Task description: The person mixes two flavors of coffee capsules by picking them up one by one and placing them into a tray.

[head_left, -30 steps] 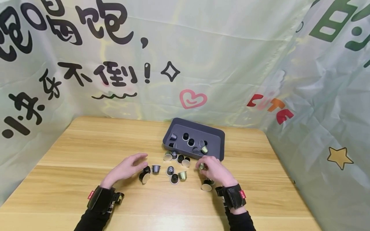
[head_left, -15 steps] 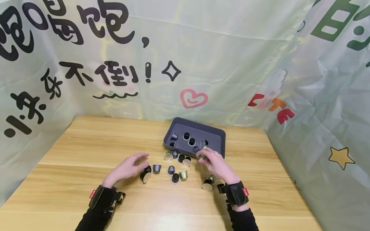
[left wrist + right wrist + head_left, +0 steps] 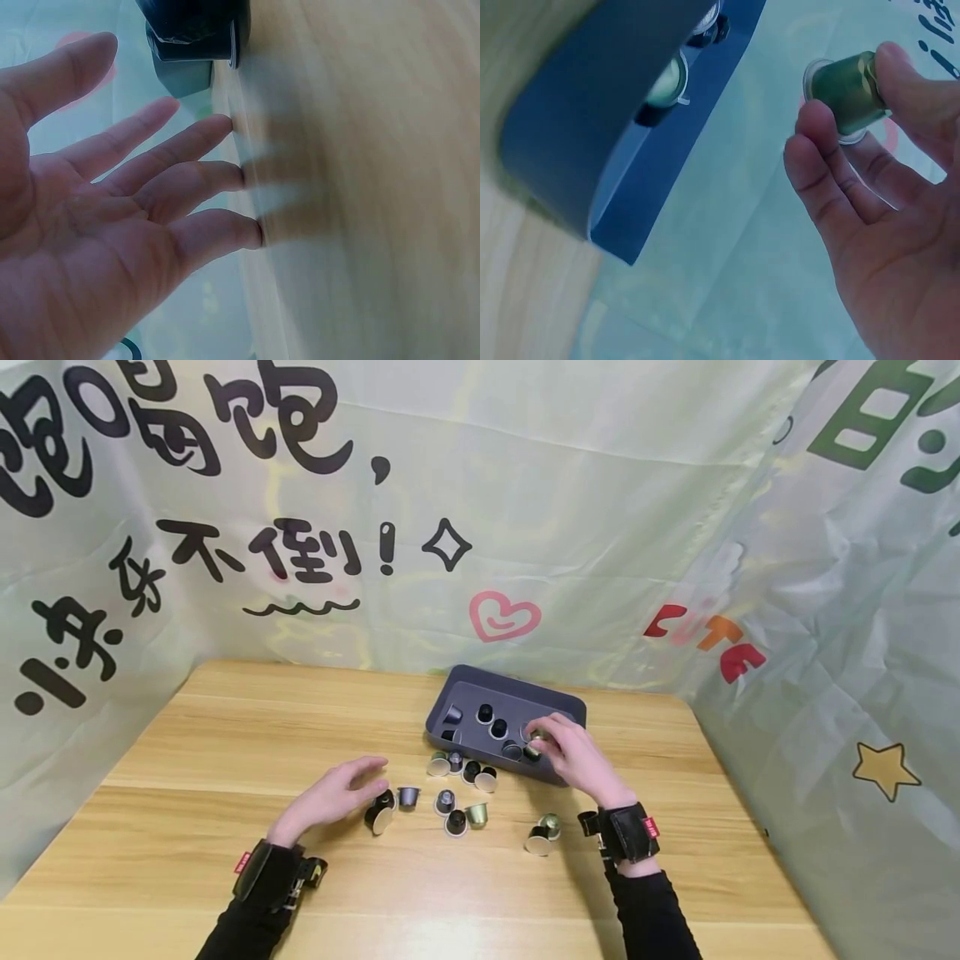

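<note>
Your right hand (image 3: 576,758) hides part of the tray (image 3: 517,700) at twelve o'clock, pinching a half-covered green capsule (image 3: 847,93) over it, while your left hand (image 3: 330,797), toward ten, has fingers loosely spread.

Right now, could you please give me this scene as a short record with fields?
Right hand: the hand pinches a green capsule, held up over the tray
Left hand: the hand holds nothing, beside two black capsules
Tray: the dark tray carries several capsules lying loose; the right hand hides part of it
Table: the wooden table bears more capsules in front of the tray, among them a purple one
Backdrop: pale cloth with a pink heart
</note>
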Available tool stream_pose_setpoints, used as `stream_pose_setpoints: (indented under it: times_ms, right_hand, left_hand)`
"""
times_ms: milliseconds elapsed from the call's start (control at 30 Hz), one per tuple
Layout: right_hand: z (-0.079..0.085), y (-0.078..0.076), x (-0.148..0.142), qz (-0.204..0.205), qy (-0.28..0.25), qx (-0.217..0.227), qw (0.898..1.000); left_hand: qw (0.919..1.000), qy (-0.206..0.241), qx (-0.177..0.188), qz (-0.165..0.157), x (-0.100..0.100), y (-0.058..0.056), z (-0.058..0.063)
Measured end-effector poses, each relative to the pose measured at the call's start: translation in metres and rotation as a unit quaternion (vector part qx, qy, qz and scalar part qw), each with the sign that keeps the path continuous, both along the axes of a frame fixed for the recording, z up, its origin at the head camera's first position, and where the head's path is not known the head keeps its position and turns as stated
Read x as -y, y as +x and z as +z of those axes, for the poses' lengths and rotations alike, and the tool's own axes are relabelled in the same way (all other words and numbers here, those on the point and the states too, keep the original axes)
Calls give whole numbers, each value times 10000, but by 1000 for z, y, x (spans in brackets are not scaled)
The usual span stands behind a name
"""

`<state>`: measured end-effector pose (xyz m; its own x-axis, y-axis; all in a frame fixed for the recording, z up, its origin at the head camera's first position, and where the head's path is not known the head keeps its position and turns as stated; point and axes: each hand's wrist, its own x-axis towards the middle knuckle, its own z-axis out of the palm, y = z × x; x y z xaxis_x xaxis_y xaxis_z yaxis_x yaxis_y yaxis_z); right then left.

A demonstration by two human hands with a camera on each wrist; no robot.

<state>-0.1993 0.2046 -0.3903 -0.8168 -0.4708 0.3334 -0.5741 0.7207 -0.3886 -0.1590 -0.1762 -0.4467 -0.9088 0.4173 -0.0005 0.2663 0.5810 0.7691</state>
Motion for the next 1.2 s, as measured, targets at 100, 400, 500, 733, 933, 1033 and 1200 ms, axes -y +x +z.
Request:
stream_pose_setpoints:
  times_ms: [100, 400, 500, 733, 933, 1033, 1200]
  right_hand:
    - [3, -8, -5, -60, 36, -21, 10000]
    - [8, -36, -13, -269, 139, -3, 9995]
    - [6, -46, -16, -373, 265, 189, 9988]
    - [-1, -61, -22, -553, 794, 771, 9923]
    - [-11, -70, -23, -453, 1407, 1178, 9820]
    - [-17, -72, -22, -513, 1652, 1409, 9748]
    - [-20, -74, -19, -585, 1835, 1479, 9701]
  left_hand:
    - [10000, -1, -3, 0, 0, 0, -1]
    - [10000, 16, 0, 14, 0, -1, -2]
    - [10000, 15, -18, 11, -1, -1, -2]
    - [10000, -12, -13, 40, -1, 0, -2]
    - [10000, 21, 23, 39, -1, 1, -2]
    - [10000, 33, 66, 53, -1, 1, -1]
    - [10000, 25, 30, 5, -1, 1, 0]
